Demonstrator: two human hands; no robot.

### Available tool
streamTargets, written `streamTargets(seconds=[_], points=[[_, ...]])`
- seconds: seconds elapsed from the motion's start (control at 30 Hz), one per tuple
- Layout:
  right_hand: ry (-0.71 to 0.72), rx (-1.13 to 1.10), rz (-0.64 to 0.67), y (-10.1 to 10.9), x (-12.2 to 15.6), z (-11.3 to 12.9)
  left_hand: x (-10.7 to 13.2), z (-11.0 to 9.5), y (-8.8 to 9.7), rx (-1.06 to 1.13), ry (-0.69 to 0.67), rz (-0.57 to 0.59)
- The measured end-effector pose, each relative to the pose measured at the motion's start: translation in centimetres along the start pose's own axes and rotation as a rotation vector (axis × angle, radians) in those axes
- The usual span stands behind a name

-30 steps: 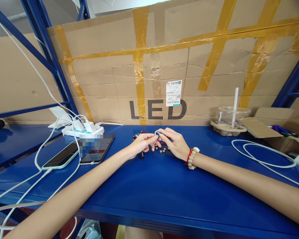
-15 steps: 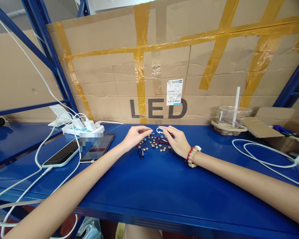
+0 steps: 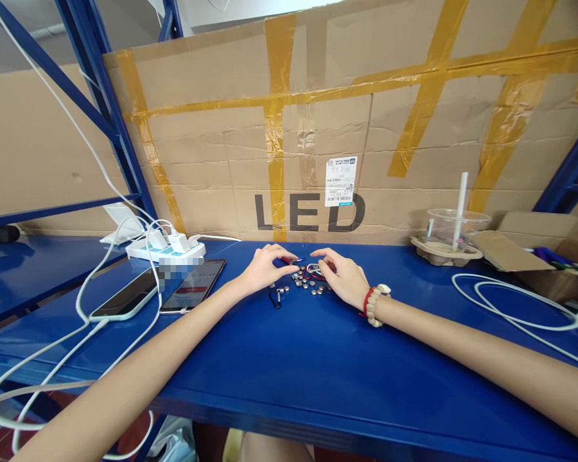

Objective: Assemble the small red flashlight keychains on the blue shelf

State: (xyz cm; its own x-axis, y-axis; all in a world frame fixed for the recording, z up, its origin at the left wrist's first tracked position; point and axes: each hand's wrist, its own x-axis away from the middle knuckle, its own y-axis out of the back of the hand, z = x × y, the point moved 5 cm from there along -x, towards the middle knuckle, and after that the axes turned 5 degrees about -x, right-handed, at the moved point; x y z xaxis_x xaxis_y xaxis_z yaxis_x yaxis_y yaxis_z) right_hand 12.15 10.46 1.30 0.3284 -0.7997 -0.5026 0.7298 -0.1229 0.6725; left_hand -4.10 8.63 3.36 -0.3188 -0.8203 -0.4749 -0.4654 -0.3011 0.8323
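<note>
Both my hands rest on the blue shelf (image 3: 318,359) over a small pile of parts. My left hand (image 3: 262,268) has its fingers curled, pinching a small red and blue clip (image 3: 293,260) at the pile's far left. My right hand (image 3: 343,277), with a bead bracelet (image 3: 374,305) on the wrist, is curled with its fingertips on a pale ring-shaped clip (image 3: 313,268). Several small round silver pieces (image 3: 313,289) lie scattered between the hands. A black carabiner (image 3: 274,298) lies just in front of my left hand.
Two phones (image 3: 192,285) lie at the left by a white power strip (image 3: 166,250) with white cables. A taped cardboard box marked LED (image 3: 313,128) stands behind. At the right are a plastic cup with straw (image 3: 455,224), cardboard pieces and a coiled white cable (image 3: 510,301).
The hands separated from working one clip together. My left hand reached to the pile's far left, and my right hand lowered the pale clip onto the pile.
</note>
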Motion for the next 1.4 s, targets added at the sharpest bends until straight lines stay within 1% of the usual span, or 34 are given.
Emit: streamTargets(seconds=[0.07, 0.1, 0.17, 0.23, 0.3, 0.4, 0.57, 0.63, 0.7, 0.8, 0.87, 0.93, 1.03, 1.1, 1.17, 1.27, 1.4], points=[[-0.010, -0.001, 0.005, 0.0, -0.1, -0.1, 0.0, -0.4, 0.5, -0.005, -0.072, 0.019], [-0.014, -0.005, 0.007, -0.1, -0.1, -0.1, 0.0, -0.5, 0.6, -0.028, -0.114, 0.047], [-0.016, -0.015, 0.007, -0.1, -0.1, -0.1, 0.1, -0.7, 0.7, -0.103, -0.200, 0.134], [-0.016, -0.023, 0.002, -0.1, -0.1, -0.1, 0.2, -0.7, 0.7, -0.182, -0.253, 0.212], [-0.019, -0.028, 0.001, -0.1, 0.0, -0.1, 0.4, -0.6, 0.8, -0.233, -0.272, 0.261], [-0.025, -0.032, 0.009, -0.2, 0.0, -0.1, 0.6, -0.3, 0.8, -0.240, -0.273, 0.305], [-0.029, -0.011, 0.014, -0.4, 0.0, -0.2, 0.7, -0.2, 0.6, -0.198, -0.269, 0.330], [-0.011, 0.000, -0.007, -0.3, -0.1, -0.2, 0.6, -0.3, 0.6, -0.158, -0.259, 0.322], [0.015, -0.002, -0.044, 0.0, -0.2, 0.0, 0.4, -0.5, 0.8, -0.089, -0.223, 0.285], [0.041, -0.032, -0.069, 0.2, -0.2, 0.2, 0.1, -0.6, 1.3, 0.073, -0.098, 0.201], [0.072, -0.064, -0.044, 0.2, -0.1, 0.6, 0.1, -0.5, 1.4, 0.196, 0.000, 0.159], [0.135, -0.100, 0.016, 0.0, 0.2, 1.1, 0.1, -0.6, 1.3, 0.306, 0.069, 0.124], [0.257, -0.124, 0.094, -0.5, 0.6, 2.0, 0.2, -1.0, 0.7, 0.466, 0.131, 0.109], [0.304, -0.126, 0.106, -0.7, 0.7, 2.2, 0.3, -1.2, 0.2, 0.566, 0.166, 0.117], [0.309, -0.136, 0.093, -0.8, 0.7, 2.1, 0.4, -1.5, -0.1, 0.643, 0.208, 0.119], [0.273, -0.167, 0.070, -0.8, 0.5, 1.8, 0.6, -1.7, -0.5, 0.729, 0.281, 0.118], [0.223, -0.207, 0.098, -0.8, 0.4, 1.6, 0.6, -1.7, -1.2, 0.879, 0.325, 0.120]])
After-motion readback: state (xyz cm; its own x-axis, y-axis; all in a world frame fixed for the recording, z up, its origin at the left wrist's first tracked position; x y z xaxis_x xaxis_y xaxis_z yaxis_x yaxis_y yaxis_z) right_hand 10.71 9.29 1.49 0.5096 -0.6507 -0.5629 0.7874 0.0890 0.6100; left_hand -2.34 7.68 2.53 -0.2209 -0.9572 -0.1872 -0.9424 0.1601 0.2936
